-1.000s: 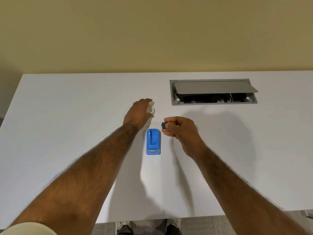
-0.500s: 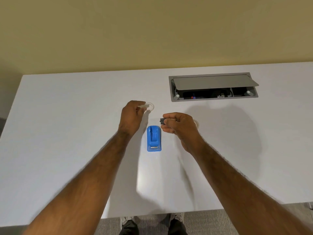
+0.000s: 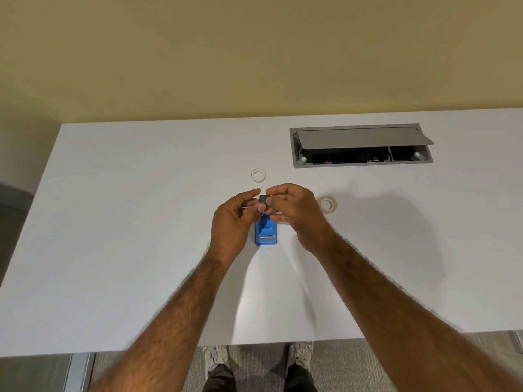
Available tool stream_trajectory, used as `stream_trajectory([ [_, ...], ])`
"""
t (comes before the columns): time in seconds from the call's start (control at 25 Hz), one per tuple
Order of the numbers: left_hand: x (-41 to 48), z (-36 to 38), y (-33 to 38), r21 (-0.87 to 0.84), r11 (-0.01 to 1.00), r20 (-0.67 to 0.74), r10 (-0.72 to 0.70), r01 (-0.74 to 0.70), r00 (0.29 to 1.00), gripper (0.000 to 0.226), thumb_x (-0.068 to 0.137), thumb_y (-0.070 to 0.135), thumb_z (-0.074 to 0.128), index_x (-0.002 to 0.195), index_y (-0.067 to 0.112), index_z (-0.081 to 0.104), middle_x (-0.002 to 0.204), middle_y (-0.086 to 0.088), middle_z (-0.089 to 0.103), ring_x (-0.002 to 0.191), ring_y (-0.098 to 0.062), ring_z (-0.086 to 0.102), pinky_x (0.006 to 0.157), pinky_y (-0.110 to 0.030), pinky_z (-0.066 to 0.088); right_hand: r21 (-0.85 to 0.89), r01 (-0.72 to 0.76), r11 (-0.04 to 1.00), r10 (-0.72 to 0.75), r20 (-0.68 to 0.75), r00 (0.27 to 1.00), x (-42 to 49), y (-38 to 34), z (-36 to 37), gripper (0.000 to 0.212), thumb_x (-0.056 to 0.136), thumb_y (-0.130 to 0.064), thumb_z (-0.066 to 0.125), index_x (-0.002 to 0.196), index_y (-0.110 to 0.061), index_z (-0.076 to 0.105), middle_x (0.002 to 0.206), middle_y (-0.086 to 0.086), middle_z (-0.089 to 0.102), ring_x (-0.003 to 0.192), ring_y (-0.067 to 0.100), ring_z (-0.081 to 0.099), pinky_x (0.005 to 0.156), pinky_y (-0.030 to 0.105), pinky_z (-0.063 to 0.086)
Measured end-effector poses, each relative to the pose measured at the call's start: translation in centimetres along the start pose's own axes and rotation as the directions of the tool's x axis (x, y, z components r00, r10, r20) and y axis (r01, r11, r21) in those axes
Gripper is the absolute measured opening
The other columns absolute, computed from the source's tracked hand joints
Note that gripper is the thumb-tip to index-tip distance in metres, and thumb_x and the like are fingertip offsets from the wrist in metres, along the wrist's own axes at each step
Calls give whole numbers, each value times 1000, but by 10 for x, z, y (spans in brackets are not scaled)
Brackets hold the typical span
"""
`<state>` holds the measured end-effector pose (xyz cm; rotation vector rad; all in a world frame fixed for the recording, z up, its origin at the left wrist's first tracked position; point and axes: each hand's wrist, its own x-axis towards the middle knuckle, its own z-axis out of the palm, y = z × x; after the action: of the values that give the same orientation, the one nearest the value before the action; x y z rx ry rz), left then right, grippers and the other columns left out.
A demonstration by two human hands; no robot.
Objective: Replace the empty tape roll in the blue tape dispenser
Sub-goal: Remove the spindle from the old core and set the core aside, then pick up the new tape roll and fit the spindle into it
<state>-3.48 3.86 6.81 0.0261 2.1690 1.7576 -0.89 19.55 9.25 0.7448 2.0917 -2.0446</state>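
Observation:
The blue tape dispenser [image 3: 266, 234] stands on the white table [image 3: 135, 227], its far end hidden behind my hands. Just above it my right hand [image 3: 294, 210] pinches a small black spindle [image 3: 263, 198]. My left hand [image 3: 236, 219] meets it from the left, with thumb and forefinger closed on the same spindle. A thin white ring, an empty tape core [image 3: 258, 175], lies flat on the table beyond my hands. A thicker clear tape roll [image 3: 327, 204] lies flat just right of my right hand.
A grey cable box [image 3: 362, 162] is set into the table at the back right, its lid [image 3: 365, 137] propped open over dark cables. A yellow wall rises behind the table. My shoes [image 3: 300, 355] show below the near edge.
My left hand has let go of the white ring, which now lies on the table, and has come back right to the black spindle. My right hand still holds the spindle above the dispenser.

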Motion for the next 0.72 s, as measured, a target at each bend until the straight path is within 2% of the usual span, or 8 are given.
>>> stream_trajectory([
  [0.16,-4,-2,3,-48,999,12,-24,24,1000,28,95,18,71,123,19,74,107,-3,79,89,-22,78,87,-38,63,7,2,1000,-2,7,1000,-6,2,2,24,89,-20,67,110,-7,65,100,12,73,87,22,73,78,32,61],
  [0.28,-6,-4,4,-82,995,16,-59,60,998,28,95,13,71,123,16,73,105,-3,79,92,-20,78,88,-38,63,33,5,999,-6,35,999,-11,3,2,22,91,-17,63,111,-9,66,96,11,73,84,21,73,77,31,61],
  [0.36,-7,-4,4,-92,992,7,-89,89,996,26,95,12,70,121,15,73,102,2,80,92,-15,77,88,-34,63,-14,11,1000,-11,-26,1000,-8,6,1,18,92,-14,60,108,-10,68,96,9,73,82,20,72,77,32,62],
  [0.48,-7,-7,4,-122,986,11,-115,116,993,23,94,10,71,116,14,75,100,3,81,89,-15,77,89,-32,62,-314,56,948,-151,-287,946,5,17,-19,24,85,-7,53,97,-13,72,96,4,74,88,20,70,81,35,58],
  [0.56,-7,-9,4,-127,985,12,-117,118,993,21,94,10,71,114,15,75,99,3,81,87,-15,76,87,-31,62,-511,-5,860,-227,-391,892,9,27,-44,31,79,-7,49,98,-16,72,103,4,72,96,20,66,85,29,51],
  [0.64,-6,-11,3,-119,986,4,-115,115,993,21,93,10,71,113,14,75,98,2,81,84,-13,74,84,-30,61,-625,-108,773,-211,-414,886,9,39,-66,35,79,-8,50,108,-18,67,113,8,64,106,25,58,85,29,45],
  [0.72,-6,-11,2,-102,988,-3,-113,112,994,21,93,11,71,113,13,75,97,2,80,80,-10,73,82,-29,61,-748,-153,646,-176,-341,923,8,48,-76,45,80,-6,49,122,-19,58,122,11,55,114,32,50,88,37,47],
])
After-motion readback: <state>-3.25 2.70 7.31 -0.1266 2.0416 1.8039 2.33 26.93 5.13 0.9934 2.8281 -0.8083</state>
